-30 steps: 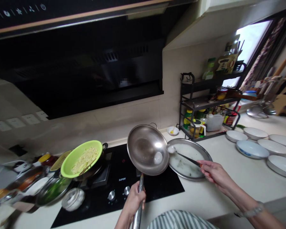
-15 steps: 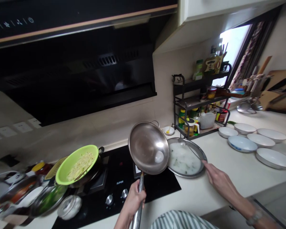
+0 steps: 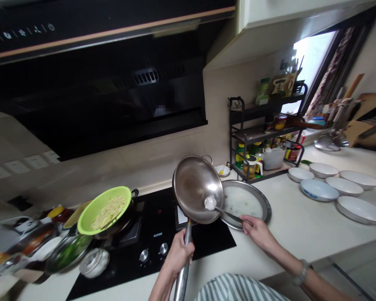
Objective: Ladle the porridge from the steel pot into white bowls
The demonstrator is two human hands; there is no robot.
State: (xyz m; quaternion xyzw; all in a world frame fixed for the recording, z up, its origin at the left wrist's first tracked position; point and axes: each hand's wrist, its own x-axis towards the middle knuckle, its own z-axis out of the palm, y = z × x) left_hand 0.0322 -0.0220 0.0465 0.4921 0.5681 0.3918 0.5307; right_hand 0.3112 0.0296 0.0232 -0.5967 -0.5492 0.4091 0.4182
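My left hand [image 3: 179,250] grips the long metal handle of a wok [image 3: 192,184], which is tilted over the hob towards the right. With my right hand [image 3: 257,232] I hold a ladle [image 3: 227,214] by its handle. The ladle's bowl is in the lower right part of the wok, with something whitish in it; whether it touches the metal I cannot tell. Just under the wok's right edge stands a wide metal basin [image 3: 267,205] of milky liquid with dark green bits.
A green colander [image 3: 81,228] of pale shreds rests at the left over a dark pan. Near it are a glass jar [image 3: 94,262] and a dish of greens [image 3: 69,253]. Several shallow bowls [image 3: 362,209] lie at the right, by a spice rack [image 3: 247,136]. The range hood [image 3: 128,104] hangs above.
The ladle has come out of the basin and moved left into the wok, my right hand moving left with it. The wok stays tilted in my left hand.
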